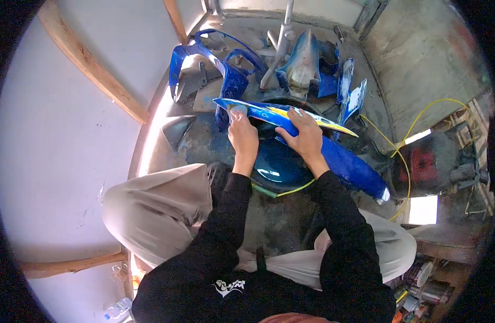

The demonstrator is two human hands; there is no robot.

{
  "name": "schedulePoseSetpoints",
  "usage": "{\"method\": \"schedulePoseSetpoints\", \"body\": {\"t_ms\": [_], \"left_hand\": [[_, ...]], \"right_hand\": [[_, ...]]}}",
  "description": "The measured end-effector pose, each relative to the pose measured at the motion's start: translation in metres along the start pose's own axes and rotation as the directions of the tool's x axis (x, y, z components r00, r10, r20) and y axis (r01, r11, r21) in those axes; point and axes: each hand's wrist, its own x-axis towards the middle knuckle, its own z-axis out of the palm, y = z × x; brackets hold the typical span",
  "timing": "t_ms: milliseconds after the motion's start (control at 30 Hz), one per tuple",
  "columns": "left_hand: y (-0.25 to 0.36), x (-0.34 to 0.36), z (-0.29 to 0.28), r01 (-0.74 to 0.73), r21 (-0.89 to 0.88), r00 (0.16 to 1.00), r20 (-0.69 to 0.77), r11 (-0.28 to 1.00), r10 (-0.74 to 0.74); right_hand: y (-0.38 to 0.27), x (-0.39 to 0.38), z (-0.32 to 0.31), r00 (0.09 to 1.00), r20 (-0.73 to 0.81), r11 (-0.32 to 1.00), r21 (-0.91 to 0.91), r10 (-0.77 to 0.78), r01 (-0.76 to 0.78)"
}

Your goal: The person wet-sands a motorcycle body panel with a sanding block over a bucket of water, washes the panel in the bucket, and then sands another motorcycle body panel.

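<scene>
A long, pointed motorcycle fairing panel [263, 114], blue with yellow and white stripes, is held slanting in front of me. Its edge shows worn white patches. My right hand [305, 139] grips it near the middle, thumb on the near side and fingers over the top. Near the pointed left end, my left hand [243, 137] presses a small greyish piece [238, 109] against the panel with bent fingers; its kind is unclear. Below both hands is a dark round basin [280, 182] with shiny liquid inside. Another long blue panel [355, 169] leans over its right side.
Beyond the basin lie a blue curved body part [234, 81], a blue and grey fender-like piece [304, 62] and scuffed blue panels [354, 99]. A metal stand [282, 43] rises behind. To the right are a yellow hose [406, 161] and a dark machine [425, 161].
</scene>
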Motion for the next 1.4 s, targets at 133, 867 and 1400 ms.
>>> {"method": "schedulePoseSetpoints", "body": {"t_ms": [133, 867, 1400], "left_hand": [[-0.008, 0.013, -0.002, -0.041, 0.020, 0.964, -0.261, 0.999, 0.044], [0.048, -0.062, 0.023, -0.409, -0.252, 0.912, -0.067, 0.877, 0.406], [0.047, -0.041, -0.005, -0.288, -0.242, 0.955, 0.001, 0.927, 0.297]], "right_hand": [[-0.002, -0.004, -0.002, 1.000, -0.003, 0.999, 0.027, -0.021, 0.021], [0.000, -0.002, -0.001, 1.000, 0.019, 0.999, 0.045, -0.010, 0.009], [0.003, -0.003, 0.000, 0.999, -0.045, 0.993, 0.121, -0.011, 0.016]]}}
